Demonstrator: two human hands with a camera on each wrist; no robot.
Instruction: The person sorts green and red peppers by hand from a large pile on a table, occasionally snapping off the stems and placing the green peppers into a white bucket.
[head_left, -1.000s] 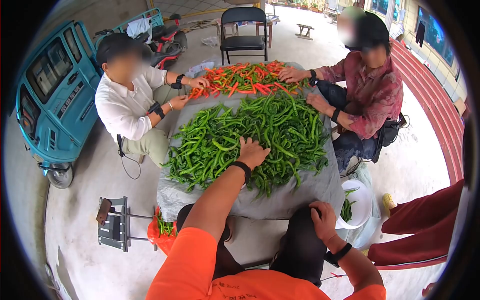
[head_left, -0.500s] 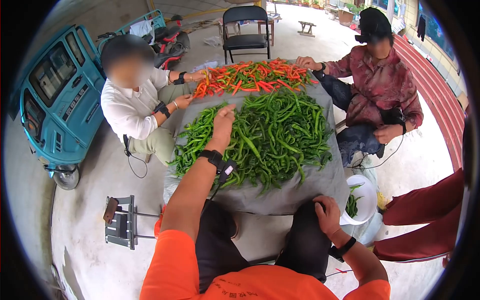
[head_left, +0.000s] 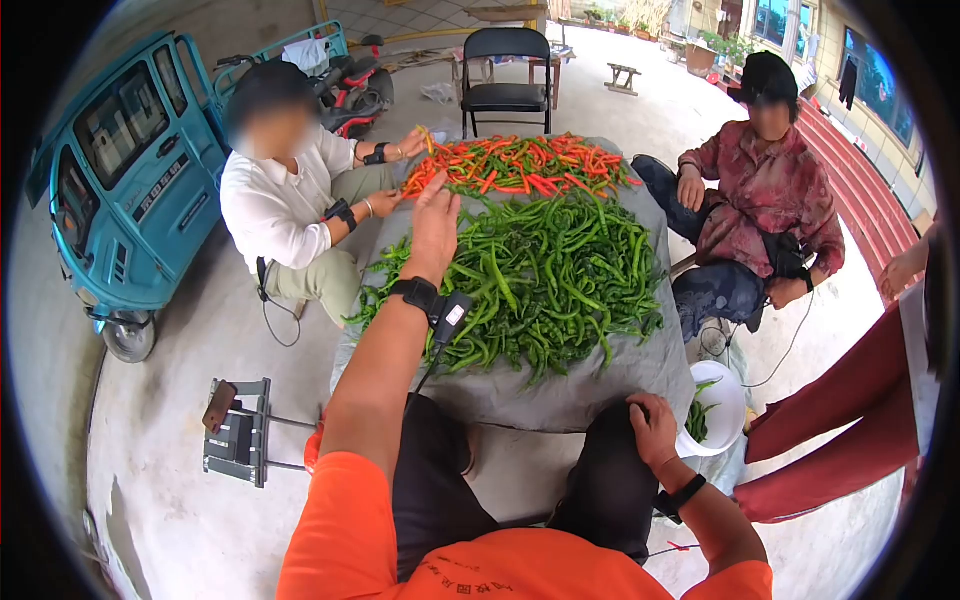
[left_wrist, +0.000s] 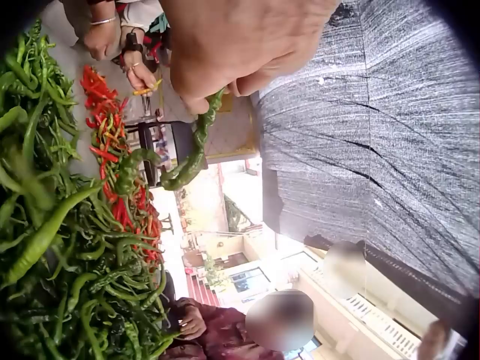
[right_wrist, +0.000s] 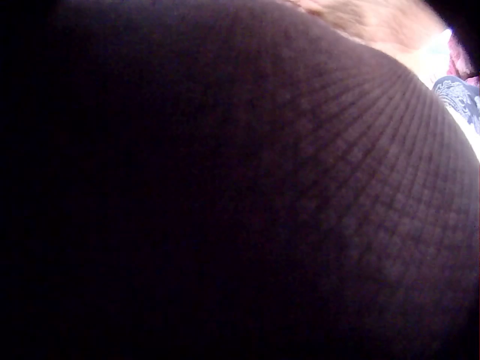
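My left hand (head_left: 436,225) is raised over the far left side of a heap of green chili peppers (head_left: 560,270). In the left wrist view, its thumb and fingers pinch a long, twisted green chili pepper (left_wrist: 201,141) by one end, and the rest of it dangles. Behind the green heap, across the table, lies a band of red and orange chili peppers (head_left: 540,165). My right hand (head_left: 655,428) rests on my right knee with relaxed fingers, holding nothing. Dark trouser cloth (right_wrist: 375,165) fills most of the right wrist view.
A grey sheet (head_left: 510,400) covers the table. At its left sits a person in white (head_left: 285,205), with hands at the red peppers; at its right sits a person in a patterned red shirt (head_left: 765,190). A white bucket (head_left: 727,410) holding green peppers stands by my right knee.
My left hand has gone from the middle of the green heap to its far left side and risen. The person at the right has drawn both hands back from the table.
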